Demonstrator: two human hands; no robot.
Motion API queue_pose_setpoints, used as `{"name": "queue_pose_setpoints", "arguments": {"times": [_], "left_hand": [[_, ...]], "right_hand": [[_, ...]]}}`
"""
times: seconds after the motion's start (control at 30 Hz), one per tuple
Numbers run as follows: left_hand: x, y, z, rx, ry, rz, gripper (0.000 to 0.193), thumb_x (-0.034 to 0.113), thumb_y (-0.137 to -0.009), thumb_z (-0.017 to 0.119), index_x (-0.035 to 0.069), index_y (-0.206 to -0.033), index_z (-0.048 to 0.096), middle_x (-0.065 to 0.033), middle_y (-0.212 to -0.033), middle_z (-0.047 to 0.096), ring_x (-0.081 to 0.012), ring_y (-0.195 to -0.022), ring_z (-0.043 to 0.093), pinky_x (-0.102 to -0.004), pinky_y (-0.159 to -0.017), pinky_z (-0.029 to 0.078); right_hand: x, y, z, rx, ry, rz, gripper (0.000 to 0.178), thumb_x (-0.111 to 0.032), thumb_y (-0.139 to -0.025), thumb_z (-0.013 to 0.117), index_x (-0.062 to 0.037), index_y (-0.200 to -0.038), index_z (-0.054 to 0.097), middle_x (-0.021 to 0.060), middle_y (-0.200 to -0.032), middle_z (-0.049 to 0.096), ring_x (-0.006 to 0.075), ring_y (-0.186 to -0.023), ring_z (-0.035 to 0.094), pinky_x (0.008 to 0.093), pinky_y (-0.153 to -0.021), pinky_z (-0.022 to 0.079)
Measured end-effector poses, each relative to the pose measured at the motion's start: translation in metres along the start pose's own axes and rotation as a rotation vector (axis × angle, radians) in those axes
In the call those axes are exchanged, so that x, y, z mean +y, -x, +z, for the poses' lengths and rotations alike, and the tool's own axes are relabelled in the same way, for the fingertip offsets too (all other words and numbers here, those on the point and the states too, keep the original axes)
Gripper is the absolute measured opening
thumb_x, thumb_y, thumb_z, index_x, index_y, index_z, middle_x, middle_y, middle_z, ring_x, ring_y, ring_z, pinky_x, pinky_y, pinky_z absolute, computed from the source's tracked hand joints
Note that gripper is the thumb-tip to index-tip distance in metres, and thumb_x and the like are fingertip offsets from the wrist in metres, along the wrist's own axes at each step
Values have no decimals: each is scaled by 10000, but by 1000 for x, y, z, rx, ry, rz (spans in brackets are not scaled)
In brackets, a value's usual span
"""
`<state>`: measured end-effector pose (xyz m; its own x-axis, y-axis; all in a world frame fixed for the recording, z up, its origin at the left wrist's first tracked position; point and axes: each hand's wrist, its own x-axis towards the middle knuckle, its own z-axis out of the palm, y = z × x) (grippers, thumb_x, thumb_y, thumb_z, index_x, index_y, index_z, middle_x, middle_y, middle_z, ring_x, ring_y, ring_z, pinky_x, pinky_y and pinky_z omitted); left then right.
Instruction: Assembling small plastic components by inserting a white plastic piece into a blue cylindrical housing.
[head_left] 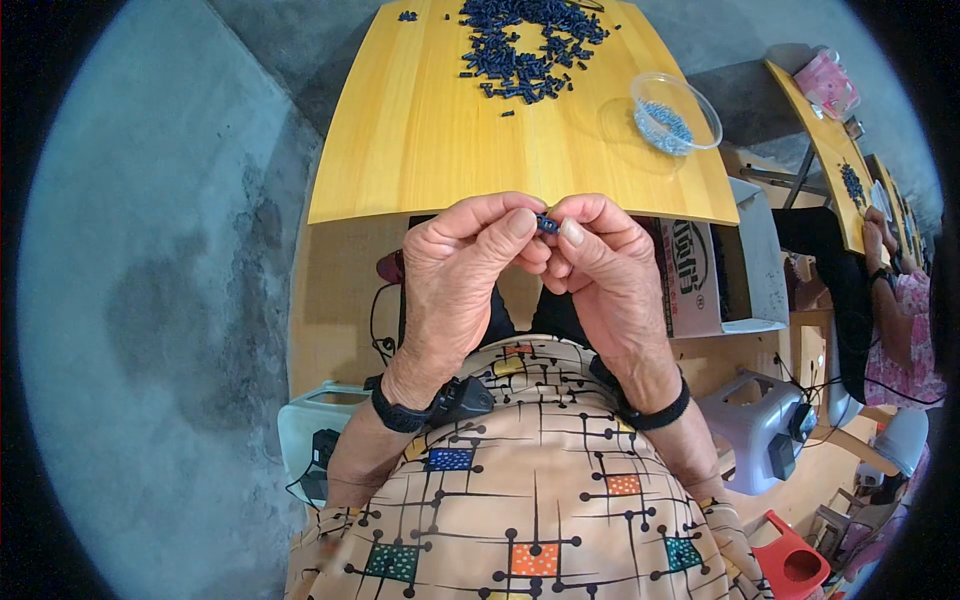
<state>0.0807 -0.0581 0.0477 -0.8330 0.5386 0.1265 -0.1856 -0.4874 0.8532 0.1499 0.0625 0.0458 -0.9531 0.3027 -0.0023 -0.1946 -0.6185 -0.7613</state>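
Head: left hand (460, 265) and right hand (615, 262) pinch one piece (547, 224) — one heap (503, 62) at twelve o'clock, one bowl (702, 118) at two.

Red stool (776, 556) btm R, pale-green stool (297, 432) lwr L.

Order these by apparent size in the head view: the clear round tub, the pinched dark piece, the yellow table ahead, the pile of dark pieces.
1. Yellow table
2. Pile of dark pieces, cut off by the top edge
3. Clear round tub
4. Pinched dark piece, partly covered
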Motion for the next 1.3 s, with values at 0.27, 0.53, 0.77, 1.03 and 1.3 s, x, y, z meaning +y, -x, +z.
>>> {"name": "queue_pose_setpoints", "arguments": {"times": [0.27, 0.53, 0.77, 1.03, 1.3], "left_hand": [[-1, 1, -1, -14, -66, 41, 139, 47, -837, 622, -44, -939, 643, -95, -753, 651, -119, -639, 610, -235, -609, 528], [-12, -7, -31, 107, 148, -61, 173, 100, -854, 615, -14, -983, 630, -72, -781, 647, -113, -671, 615, -242, -650, 527], [-19, -12, -60, 147, 252, -101, 171, 147, -870, 602, 23, -984, 631, -44, -828, 644, -100, -703, 607, -239, -665, 514], [-18, -13, -78, 149, 309, -91, 164, 144, -865, 608, 27, -976, 635, -47, -828, 645, -93, -699, 602, -244, -667, 511], [-9, -12, -78, 165, 271, -60, 163, 133, -857, 618, 14, -966, 641, -60, -790, 648, -103, -656, 617, -226, -630, 522]], "right_hand": [[6, -4, 6, 18, 102, -76, 97, -110, -848, 620, -31, -893, 586, 23, -709, 608, 80, -616, 547, 197, -537, 429], [7, -41, 6, -116, 377, -40, 127, -148, -873, 593, -21, -871, 597, 5, -691, 598, 51, -591, 539, 180, -533, 427], [6, -136, -34, 42, 1034, -203, 184, -120, -842, 582, 24, -949, 624, 64, -727, 618, 107, -567, 586, 235, -491, 469], [45, -209, -63, 40, 1718, -493, 213, -76, -775, 587, -13, -974, 625, 148, -838, 623, 261, -665, 635, 353, -576, 504], [52, -209, -66, 126, 1814, -615, 55, -85, -772, 572, -39, -797, 589, 157, -729, 591, 304, -706, 595, 390, -631, 477]]}}
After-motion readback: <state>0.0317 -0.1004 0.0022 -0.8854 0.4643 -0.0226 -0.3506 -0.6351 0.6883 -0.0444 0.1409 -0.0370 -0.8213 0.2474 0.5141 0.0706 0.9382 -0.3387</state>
